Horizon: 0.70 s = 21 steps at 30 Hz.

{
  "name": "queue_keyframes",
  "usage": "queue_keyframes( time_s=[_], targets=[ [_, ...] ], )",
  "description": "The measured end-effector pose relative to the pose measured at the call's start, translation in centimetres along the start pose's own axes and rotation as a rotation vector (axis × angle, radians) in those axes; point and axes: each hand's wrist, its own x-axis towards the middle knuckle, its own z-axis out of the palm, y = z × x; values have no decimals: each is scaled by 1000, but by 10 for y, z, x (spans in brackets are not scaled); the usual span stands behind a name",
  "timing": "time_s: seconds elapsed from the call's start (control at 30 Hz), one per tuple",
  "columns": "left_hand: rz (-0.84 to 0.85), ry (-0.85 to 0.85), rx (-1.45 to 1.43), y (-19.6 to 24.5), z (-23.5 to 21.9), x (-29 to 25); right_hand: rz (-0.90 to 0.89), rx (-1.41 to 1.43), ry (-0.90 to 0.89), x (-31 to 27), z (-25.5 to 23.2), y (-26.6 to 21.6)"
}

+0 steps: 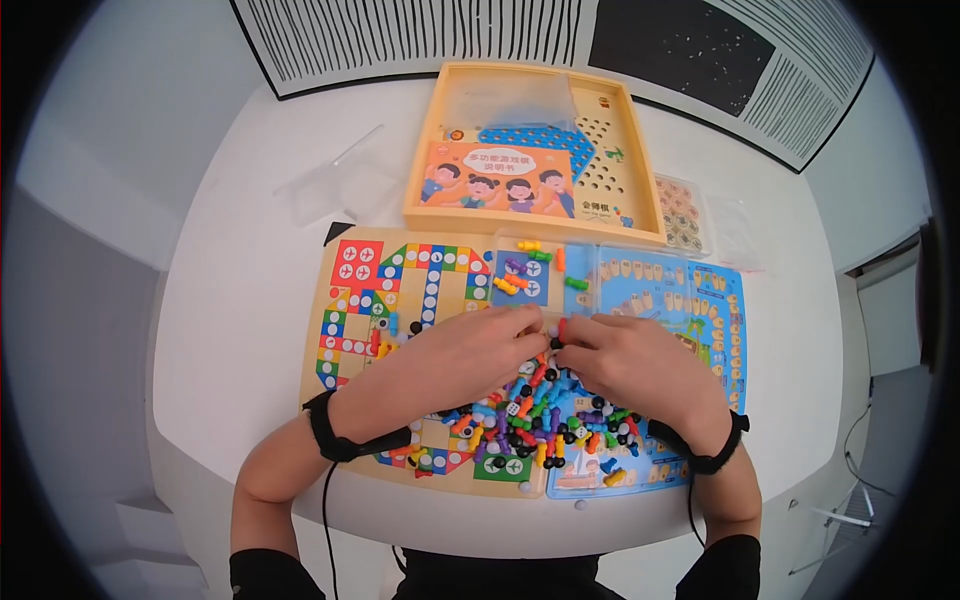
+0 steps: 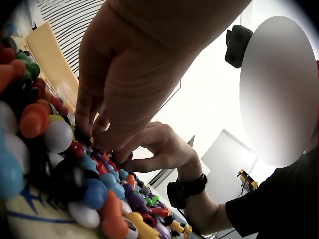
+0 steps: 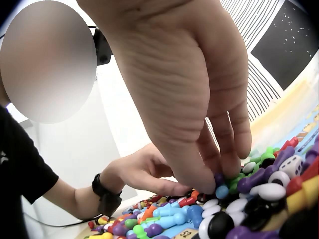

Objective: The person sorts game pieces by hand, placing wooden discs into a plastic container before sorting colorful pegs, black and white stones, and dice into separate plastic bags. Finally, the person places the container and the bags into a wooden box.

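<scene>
A heap of game pieces (image 1: pixel 535 420), with coloured pawns, black and white pieces and dice, lies across a wooden ludo-style board (image 1: pixel 312 300) and a blue printed board (image 1: pixel 735 330). Both hands reach into the heap's far side, fingers bent downward. My left hand (image 1: pixel 475 350) has its fingertips among the pieces, beside a black one (image 2: pixel 82 136). Close by on the right, my right hand (image 1: pixel 635 360) has thumb and fingers either side of small purple and blue pieces (image 3: pixel 222 191). I cannot tell whether either hand pinches a piece. Beyond them, several pawns (image 1: pixel 515 267) lie in a clear plastic tray.
At the back stands a shallow wooden box (image 1: pixel 420 170) holding an orange booklet (image 1: pixel 500 180) and a blue perforated panel (image 1: pixel 585 150). A clear plastic piece (image 1: pixel 335 185) lies left of it. On its right are a clear case of round pieces (image 1: pixel 680 215) and a plastic bag (image 1: pixel 738 230).
</scene>
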Motion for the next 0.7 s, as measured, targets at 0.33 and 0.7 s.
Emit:
queue_keyframes(
  time_s=[0.33, 0.7],
  targets=[
    [78, 8, 47, -2, 2, -1, 48, 96, 336, 7, -17, 0],
    [69, -25, 78, -2, 5, -1, 32, 54, 111, -3, -11, 14]
  ],
)
